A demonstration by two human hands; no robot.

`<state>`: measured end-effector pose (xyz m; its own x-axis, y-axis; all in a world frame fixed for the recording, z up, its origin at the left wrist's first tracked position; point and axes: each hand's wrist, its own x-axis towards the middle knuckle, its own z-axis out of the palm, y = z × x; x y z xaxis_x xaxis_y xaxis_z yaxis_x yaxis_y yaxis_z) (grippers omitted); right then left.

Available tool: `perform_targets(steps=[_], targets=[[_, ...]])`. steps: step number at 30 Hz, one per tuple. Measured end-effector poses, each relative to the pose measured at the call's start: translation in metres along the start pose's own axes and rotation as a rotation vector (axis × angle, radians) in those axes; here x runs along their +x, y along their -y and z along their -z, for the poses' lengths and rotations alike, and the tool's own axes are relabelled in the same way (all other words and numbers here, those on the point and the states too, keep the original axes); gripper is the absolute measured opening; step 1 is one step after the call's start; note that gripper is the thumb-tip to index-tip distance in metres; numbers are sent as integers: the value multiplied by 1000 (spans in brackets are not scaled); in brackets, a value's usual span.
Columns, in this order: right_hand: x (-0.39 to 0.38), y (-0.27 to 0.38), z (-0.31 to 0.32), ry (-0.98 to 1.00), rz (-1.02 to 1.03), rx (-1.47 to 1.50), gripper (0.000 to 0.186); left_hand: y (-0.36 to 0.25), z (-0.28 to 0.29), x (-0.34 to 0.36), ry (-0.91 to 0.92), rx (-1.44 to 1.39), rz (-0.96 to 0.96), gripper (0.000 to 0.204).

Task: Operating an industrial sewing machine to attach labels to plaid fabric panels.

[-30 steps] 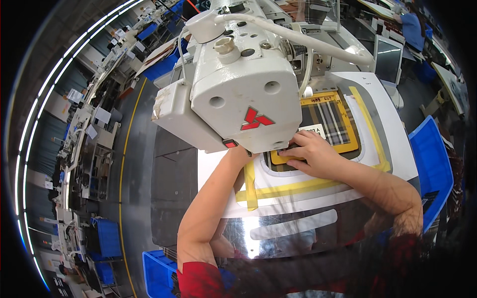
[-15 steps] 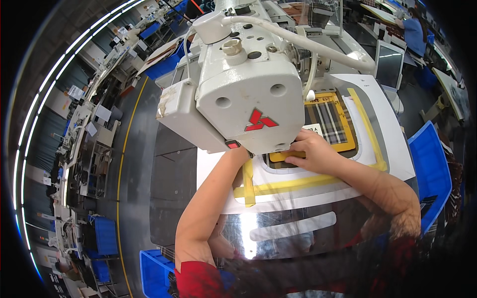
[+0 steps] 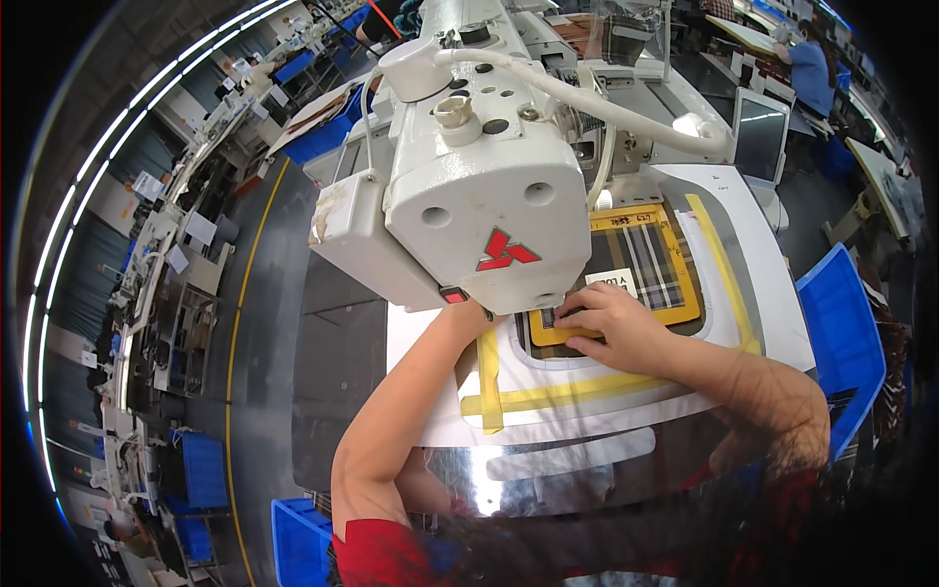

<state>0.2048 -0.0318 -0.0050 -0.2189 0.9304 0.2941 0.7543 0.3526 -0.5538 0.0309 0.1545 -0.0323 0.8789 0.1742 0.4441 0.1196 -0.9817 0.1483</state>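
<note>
When viewed from above, note the red emblem (image 3: 507, 250) on the white machine head (image 3: 484, 210), the printed white label (image 3: 610, 284) on the dark, pale-striped plaid fabric (image 3: 641, 256), and the handwritten marks along the far bar of the yellow frame (image 3: 689, 281). Compared with half a second earlier, see more of the label beyond the right hand (image 3: 623, 328), with frame and machine head slightly lower in view. Locate the frame (rounded at its outer corners) flat around the fabric, partly hidden by the machine head and bordered by yellow tape (image 3: 587, 389). Find the right fingers bent, unclenched, resting on the frame's near side, with the thumb set apart. Cannot tell the grip of the left hand (image 3: 473, 320), mostly concealed by the machine head.
</note>
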Motion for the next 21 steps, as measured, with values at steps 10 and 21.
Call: perform_targets(steps=[10, 21], targets=[[45, -61, 14, -93, 85, -199, 23, 18, -15, -1, 218, -273, 264, 43], [53, -63, 19, -10, 97, -223, 28, 8, -4, 9, 23, -242, 420, 24]])
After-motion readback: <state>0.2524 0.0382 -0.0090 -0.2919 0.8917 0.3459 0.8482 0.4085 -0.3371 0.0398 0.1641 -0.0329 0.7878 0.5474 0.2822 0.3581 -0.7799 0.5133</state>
